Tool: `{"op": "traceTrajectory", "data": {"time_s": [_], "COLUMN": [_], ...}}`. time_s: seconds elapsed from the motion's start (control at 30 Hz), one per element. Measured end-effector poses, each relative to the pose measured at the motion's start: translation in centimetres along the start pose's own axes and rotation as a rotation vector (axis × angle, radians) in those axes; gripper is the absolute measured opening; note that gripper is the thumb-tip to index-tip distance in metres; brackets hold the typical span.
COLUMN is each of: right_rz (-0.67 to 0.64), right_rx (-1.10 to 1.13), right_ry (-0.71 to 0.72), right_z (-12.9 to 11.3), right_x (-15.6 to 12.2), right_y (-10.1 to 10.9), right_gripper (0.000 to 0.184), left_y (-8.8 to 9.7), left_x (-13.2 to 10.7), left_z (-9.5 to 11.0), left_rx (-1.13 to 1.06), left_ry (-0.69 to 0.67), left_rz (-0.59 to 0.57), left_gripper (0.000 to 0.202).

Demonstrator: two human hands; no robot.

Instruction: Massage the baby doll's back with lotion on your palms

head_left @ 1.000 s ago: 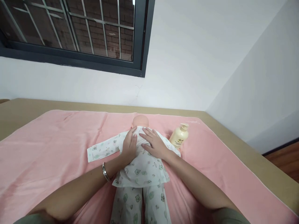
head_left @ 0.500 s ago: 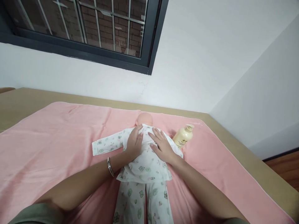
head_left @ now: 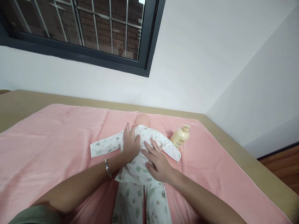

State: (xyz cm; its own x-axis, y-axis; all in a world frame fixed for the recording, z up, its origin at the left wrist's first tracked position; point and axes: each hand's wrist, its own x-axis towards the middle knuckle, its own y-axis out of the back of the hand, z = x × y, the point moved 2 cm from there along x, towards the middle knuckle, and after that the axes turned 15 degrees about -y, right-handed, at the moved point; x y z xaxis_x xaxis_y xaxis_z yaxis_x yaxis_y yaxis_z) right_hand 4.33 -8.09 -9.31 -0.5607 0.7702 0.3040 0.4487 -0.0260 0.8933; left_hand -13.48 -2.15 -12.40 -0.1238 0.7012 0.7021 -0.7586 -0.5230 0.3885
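Observation:
A baby doll (head_left: 142,120) lies on the pink blanket with the back of its head up and its face hidden. It wears a white printed top (head_left: 137,170) and matching trousers (head_left: 151,199). My left hand (head_left: 130,140) rests on the left side of the doll's upper back near the shoulder, fingers stretched out. Lower down and to the right, my right hand (head_left: 158,163) lies spread over the middle of the back. Both hands hold nothing. A silver bangle (head_left: 107,168) circles my left wrist. Beside the doll's right sleeve lies a pale yellow pump bottle (head_left: 180,137).
The pink blanket (head_left: 58,140) covers most of a tan surface (head_left: 224,137). A white wall (head_left: 187,62) rises behind it, with a dark-framed barred window (head_left: 144,67) at upper left. Brown wood (head_left: 285,166) shows at the right edge.
My right hand has slid down the doll's back, towards me. My left hand has shifted slightly outward to the left. The whole view has moved a little.

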Motion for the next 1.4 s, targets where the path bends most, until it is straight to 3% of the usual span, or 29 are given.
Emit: {"op": "traceTrajectory", "data": {"time_s": [0.1, 0.2, 0.33, 0.43, 0.53, 0.63, 0.7, 0.87, 1.0, 1.1, 1.17, 1.27, 1.4], "right_rz": [0.080, 0.251, 0.033, -0.034, -0.007, 0.006, -0.031, -0.124, -0.070, -0.079, -0.100, -0.131, -0.116], "right_rx": [0.116, 0.153, -0.016, -0.105, -0.169, -0.232, -0.220, -0.153, -0.273, -0.293, -0.254, -0.186, -0.217], "right_ry": [0.052, -0.249, -0.628, -0.745, -0.703, -0.595, -0.566, -0.714, -0.570, -0.476, -0.561, -0.732, -0.734], "right_z": [0.3, 1.6, 3.0, 3.0, 1.9, 1.0, 1.2, 2.5, -0.4, -1.7, -0.8, 1.6, 2.1], "right_x": [0.9, 4.9, 10.1, 10.9, 9.6, 8.3, 8.5, 9.9, 8.6, 7.9, 8.4, 9.6, 9.8], "right_y": [0.7, 1.7, 1.8, 1.2, 0.1, -0.3, 0.0, 1.4, 0.8, 0.6, 1.0, 1.4, 0.9], "right_gripper": [0.046, 0.044, 0.042, 0.046, 0.048, 0.056, 0.058, 0.055, 0.055, 0.056, 0.056, 0.062, 0.064], "left_y": [-0.2, -0.1, 0.1, 0.2, 0.5, 0.7, 0.7, 1.0, 1.5, 1.4, 1.0, 0.5, 0.3], "left_x": [0.1, 0.0, -0.4, 0.2, 2.2, 3.5, 3.1, 0.6, 2.2, 3.6, 3.5, 2.1, 0.9], "left_z": [-0.3, 0.0, 0.9, 1.0, -0.1, -0.9, -0.7, 1.6, 1.3, 0.1, -0.4, -0.2, 0.3], "left_rx": [0.058, 0.081, 0.077, 0.066, 0.175, 0.232, 0.259, 0.385, 0.397, 0.340, 0.339, 0.350, 0.280], "left_ry": [0.001, -0.079, -0.302, -0.395, -0.205, -0.093, -0.139, -0.347, -0.245, -0.109, -0.107, -0.209, -0.298], "left_rz": [-0.038, -0.121, -0.208, -0.270, -0.296, -0.405, -0.411, -0.289, -0.461, -0.485, -0.440, -0.368, -0.312], "left_gripper": [0.050, 0.047, 0.043, 0.039, 0.041, 0.043, 0.042, 0.043, 0.042, 0.048, 0.049, 0.049, 0.045]}}
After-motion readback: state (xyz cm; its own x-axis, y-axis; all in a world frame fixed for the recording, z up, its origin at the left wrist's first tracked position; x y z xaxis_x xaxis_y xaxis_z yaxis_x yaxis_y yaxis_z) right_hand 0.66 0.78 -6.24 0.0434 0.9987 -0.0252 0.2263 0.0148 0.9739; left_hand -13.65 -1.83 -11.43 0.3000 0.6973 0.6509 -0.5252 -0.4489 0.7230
